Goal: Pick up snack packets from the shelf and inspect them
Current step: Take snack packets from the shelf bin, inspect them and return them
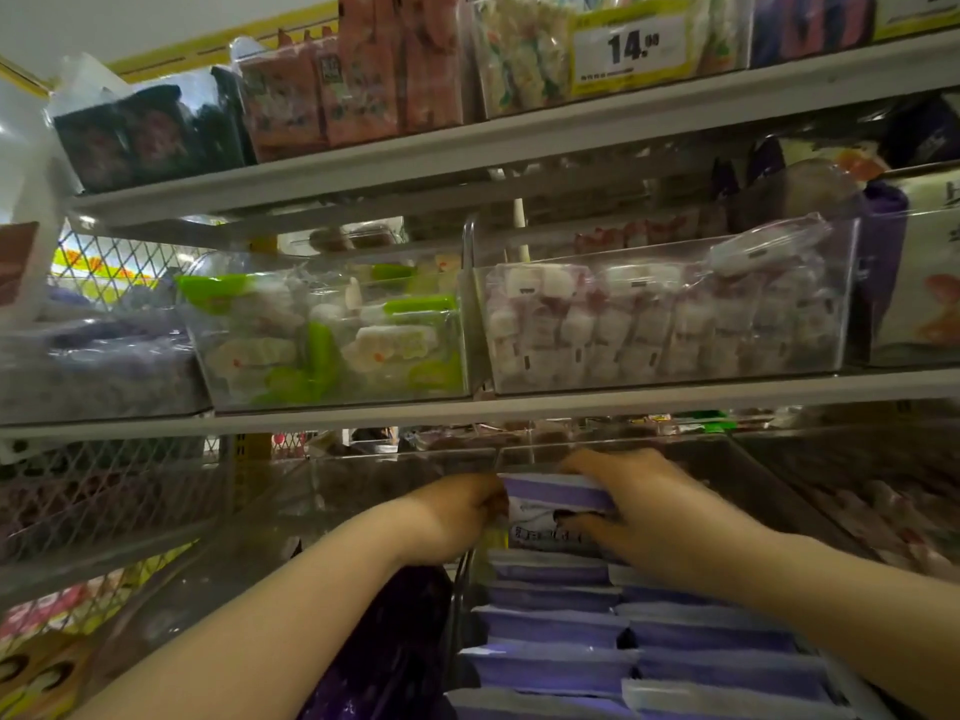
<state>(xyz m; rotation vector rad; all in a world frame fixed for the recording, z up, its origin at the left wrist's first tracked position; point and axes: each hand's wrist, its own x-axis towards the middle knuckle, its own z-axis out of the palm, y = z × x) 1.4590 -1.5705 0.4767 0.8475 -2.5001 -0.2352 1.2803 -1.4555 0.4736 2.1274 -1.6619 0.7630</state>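
Observation:
A purple-and-white snack packet [556, 498] stands at the back of a row of several like packets [623, 631] in a clear bin on the lower shelf. My left hand [457, 511] grips the packet's left edge. From the right, my right hand [644, 506] holds it with fingers over the top and thumb across the front. Both forearms reach in from the bottom of the view.
The middle shelf [519, 410] carries clear bins of green-and-white sweets [332, 335] and pink-white marshmallow packs [665, 319]. The top shelf holds orange and dark packets and a price tag [631, 46]. A wire mesh panel [104, 491] stands at left, a dark purple bag [395, 646] below.

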